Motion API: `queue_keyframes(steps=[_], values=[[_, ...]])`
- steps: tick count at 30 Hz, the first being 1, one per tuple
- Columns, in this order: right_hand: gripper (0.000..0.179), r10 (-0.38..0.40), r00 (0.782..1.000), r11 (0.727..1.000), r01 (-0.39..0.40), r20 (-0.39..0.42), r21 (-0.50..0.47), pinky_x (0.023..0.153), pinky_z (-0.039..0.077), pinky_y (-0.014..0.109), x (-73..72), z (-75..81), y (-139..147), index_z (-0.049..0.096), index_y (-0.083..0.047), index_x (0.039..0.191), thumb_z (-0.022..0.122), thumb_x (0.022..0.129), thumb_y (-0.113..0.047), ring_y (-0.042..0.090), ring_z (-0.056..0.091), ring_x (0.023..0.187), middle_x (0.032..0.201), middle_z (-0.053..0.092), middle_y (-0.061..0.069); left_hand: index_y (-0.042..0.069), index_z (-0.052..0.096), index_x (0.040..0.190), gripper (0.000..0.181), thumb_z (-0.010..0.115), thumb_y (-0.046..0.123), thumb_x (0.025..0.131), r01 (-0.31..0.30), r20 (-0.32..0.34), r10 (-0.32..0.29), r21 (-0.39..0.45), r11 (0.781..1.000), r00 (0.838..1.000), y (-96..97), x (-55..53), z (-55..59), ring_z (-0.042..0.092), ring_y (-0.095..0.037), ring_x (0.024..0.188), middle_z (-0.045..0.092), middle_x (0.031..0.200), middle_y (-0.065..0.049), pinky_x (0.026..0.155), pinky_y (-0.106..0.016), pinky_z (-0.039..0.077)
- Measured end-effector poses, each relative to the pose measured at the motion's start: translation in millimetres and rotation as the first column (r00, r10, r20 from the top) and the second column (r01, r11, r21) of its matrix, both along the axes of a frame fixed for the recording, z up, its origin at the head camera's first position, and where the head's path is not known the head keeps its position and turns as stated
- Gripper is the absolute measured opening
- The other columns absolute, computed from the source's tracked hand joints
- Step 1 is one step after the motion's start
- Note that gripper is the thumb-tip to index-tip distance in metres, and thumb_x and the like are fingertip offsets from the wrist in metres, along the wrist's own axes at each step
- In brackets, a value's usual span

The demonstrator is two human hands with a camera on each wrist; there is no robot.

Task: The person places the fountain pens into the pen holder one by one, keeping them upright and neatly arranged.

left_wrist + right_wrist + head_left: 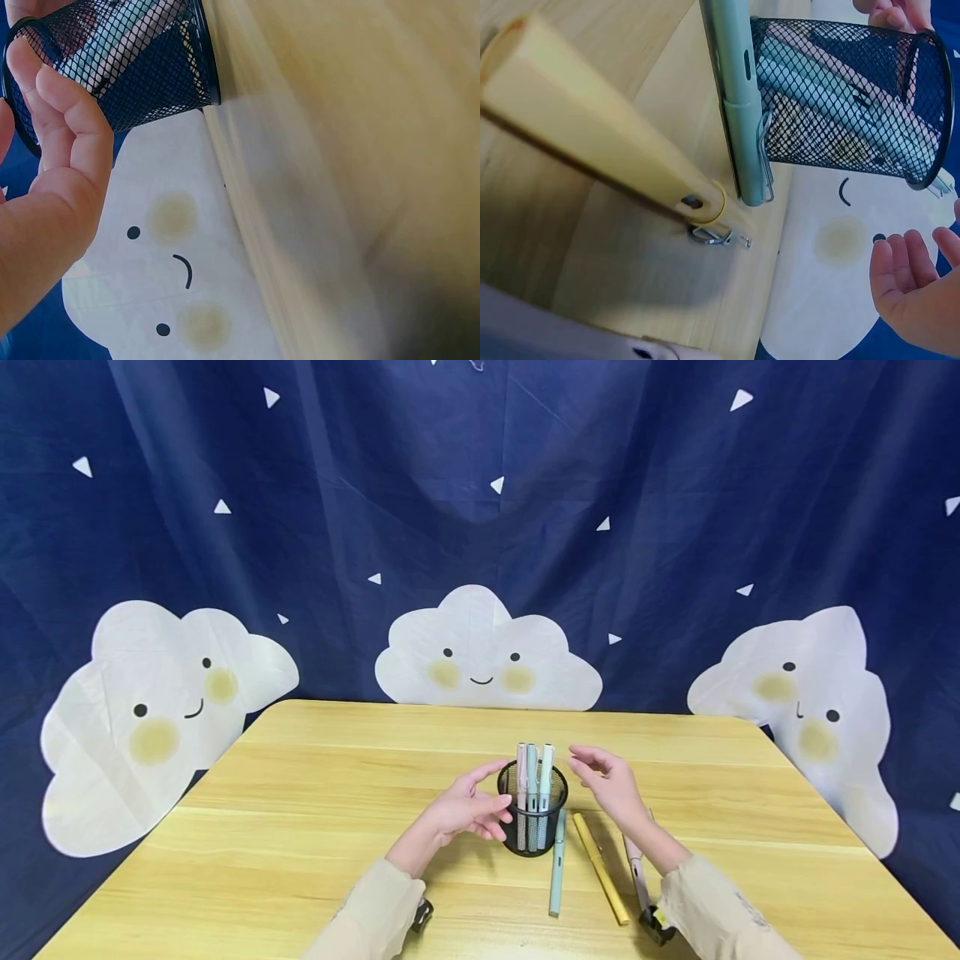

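Note:
A black mesh pen holder (534,839) stands upright on the table, with a lilac pen (522,760), a blue-green pen (532,768) and a pale mint pen (547,760) inside. My left hand (461,810) holds the holder from its left side, fingertips at the rim and mesh. To the holder's right, my right hand (609,781) hovers apart from it, its fingers loosely bent with nothing between them. A green pen (557,868), a yellow pen (602,870) and another lilac pen (636,868) lie on the table, the last partly hidden by my right forearm.
The wooden table (300,827) reaches back to a dark blue curtain (450,468) printed with white clouds. Beneath the right sleeve, a black wrist device (657,927) is close to the lilac pen's lower end.

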State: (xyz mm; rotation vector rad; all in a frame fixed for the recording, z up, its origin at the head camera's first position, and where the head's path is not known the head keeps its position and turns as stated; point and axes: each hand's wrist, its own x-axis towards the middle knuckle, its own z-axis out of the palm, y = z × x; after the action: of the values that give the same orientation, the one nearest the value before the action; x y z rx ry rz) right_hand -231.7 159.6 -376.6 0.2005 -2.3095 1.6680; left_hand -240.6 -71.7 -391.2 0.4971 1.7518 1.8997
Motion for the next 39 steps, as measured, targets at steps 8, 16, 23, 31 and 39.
queue_keyframes(steps=[8, 16, 23, 31, 39], values=[[0.026, -0.001, 1.000, 1.000, 0.002, -0.015, 0.018, 0.066, 0.052, 0.026, 3.5, -2.7, 11.9, 0.059, 0.008, 0.107, 0.059, 0.086, -0.006, 0.002, 0.054, 0.076, 0.098, 0.061, 0.019, 0.011, 0.017, 0.143, 0.070, 0.058, 0.012, 0.087, 0.005, 0.002, -0.005, -0.002, 1.000, 1.000, 0.6, -0.9, -0.6, 0.060, -0.016, 0.052, 0.063, 0.076, -0.013, 0.050, -0.024, 0.050], [0.025, 0.002, 1.000, 1.000, -0.002, -0.006, -0.001, 0.067, 0.053, 0.031, 7.4, -4.4, 20.7, 0.059, 0.010, 0.106, 0.058, 0.086, -0.005, 0.002, 0.055, 0.076, 0.097, 0.059, 0.023, 0.013, 0.017, 0.143, 0.070, 0.058, 0.011, 0.087, 0.007, -0.008, -0.007, -0.010, 1.000, 1.000, 0.9, -0.3, 0.9, 0.060, -0.016, 0.052, 0.064, 0.074, -0.011, 0.050, -0.024, 0.050], [0.026, 0.001, 1.000, 1.000, -0.001, 0.015, -0.008, 0.065, 0.052, 0.027, 12.3, -4.0, 27.3, 0.058, 0.011, 0.106, 0.058, 0.086, -0.007, 0.002, 0.056, 0.076, 0.099, 0.060, 0.022, 0.017, 0.017, 0.144, 0.070, 0.058, 0.011, 0.087, 0.018, -0.002, -0.018, -0.009, 1.000, 1.000, 1.1, 0.5, 2.2, 0.060, -0.016, 0.053, 0.064, 0.077, -0.013, 0.052, -0.024, 0.050], [0.029, 0.014, 1.000, 0.999, -0.014, 0.007, -0.033, 0.065, 0.052, 0.028, 18.4, -4.4, 38.2, 0.057, 0.011, 0.108, 0.058, 0.087, -0.009, 0.005, 0.056, 0.080, 0.096, 0.062, 0.007, 0.014, 0.022, 0.143, 0.066, 0.058, 0.011, 0.087, 0.007, -0.004, -0.007, -0.025, 1.000, 1.000, 0.6, 1.1, 1.8, 0.061, -0.016, 0.053, 0.064, 0.078, -0.013, 0.051, -0.024, 0.050], [0.028, -0.008, 1.000, 1.000, 0.008, 0.003, 0.003, 0.063, 0.053, 0.027, 23.3, -3.2, 47.1, 0.056, 0.012, 0.108, 0.057, 0.087, -0.007, 0.003, 0.056, 0.078, 0.098, 0.061, 0.015, 0.014, 0.022, 0.143, 0.066, 0.057, 0.010, 0.087, 0.010, -0.007, -0.010, -0.027, 1.000, 1.000, 0.4, 1.2, 2.5, 0.061, -0.016, 0.053, 0.064, 0.079, -0.014, 0.052, -0.024, 0.050]])
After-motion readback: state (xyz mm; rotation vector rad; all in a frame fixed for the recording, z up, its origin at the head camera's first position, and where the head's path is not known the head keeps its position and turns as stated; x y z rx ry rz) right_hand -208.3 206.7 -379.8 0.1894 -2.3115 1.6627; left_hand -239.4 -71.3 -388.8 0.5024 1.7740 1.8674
